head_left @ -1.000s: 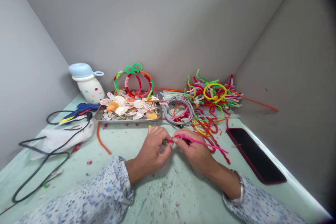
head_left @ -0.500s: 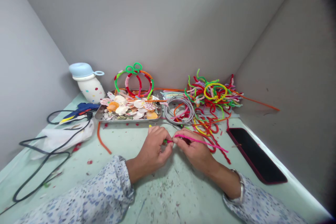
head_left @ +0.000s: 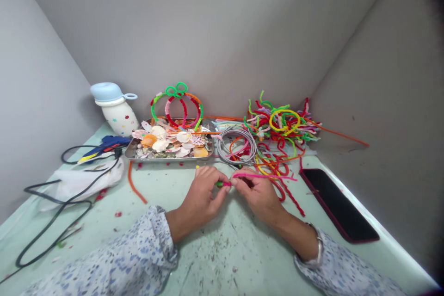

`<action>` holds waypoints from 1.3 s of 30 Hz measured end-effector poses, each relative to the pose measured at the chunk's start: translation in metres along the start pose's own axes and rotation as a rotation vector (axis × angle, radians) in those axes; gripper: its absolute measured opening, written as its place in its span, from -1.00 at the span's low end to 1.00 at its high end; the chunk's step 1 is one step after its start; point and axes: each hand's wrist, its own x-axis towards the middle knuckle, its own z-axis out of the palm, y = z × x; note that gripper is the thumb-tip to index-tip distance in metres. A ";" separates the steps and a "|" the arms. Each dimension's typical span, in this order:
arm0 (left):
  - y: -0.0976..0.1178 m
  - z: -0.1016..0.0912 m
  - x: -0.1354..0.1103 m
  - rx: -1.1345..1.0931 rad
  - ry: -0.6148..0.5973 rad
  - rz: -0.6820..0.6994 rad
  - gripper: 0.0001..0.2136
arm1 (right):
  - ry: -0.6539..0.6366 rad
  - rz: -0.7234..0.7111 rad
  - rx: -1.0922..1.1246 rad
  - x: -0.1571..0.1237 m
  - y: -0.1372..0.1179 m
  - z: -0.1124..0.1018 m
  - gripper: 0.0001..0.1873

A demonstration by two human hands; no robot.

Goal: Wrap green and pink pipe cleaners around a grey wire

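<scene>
Pink pipe cleaner [head_left: 258,175] is pinched by left hand [head_left: 204,195] and right hand [head_left: 259,198] (green piece [head_left: 219,184] mostly hidden).

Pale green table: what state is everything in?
Fuzzy pink stem: pinched in right hand.
Green-and-pink fuzzy piece: pinched in left hand.
Blue-lidded white bottle: closed.
Red-cased phone: flat, screen dark.
Thin grey wire: coiled.
Shallow metal tray: heaped with shells.
Black cable: loosely looped.
</scene>
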 end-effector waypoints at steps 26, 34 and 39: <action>0.000 -0.001 0.001 0.029 -0.016 0.006 -0.93 | -0.016 0.102 0.056 0.001 -0.001 0.001 -0.84; 0.000 -0.002 0.000 -0.006 0.027 -0.042 -0.90 | 0.071 0.048 0.073 0.001 0.004 0.002 -0.85; -0.003 -0.001 0.000 -0.052 0.110 -0.092 -0.91 | 0.176 -0.077 -0.070 -0.005 0.006 0.002 -0.91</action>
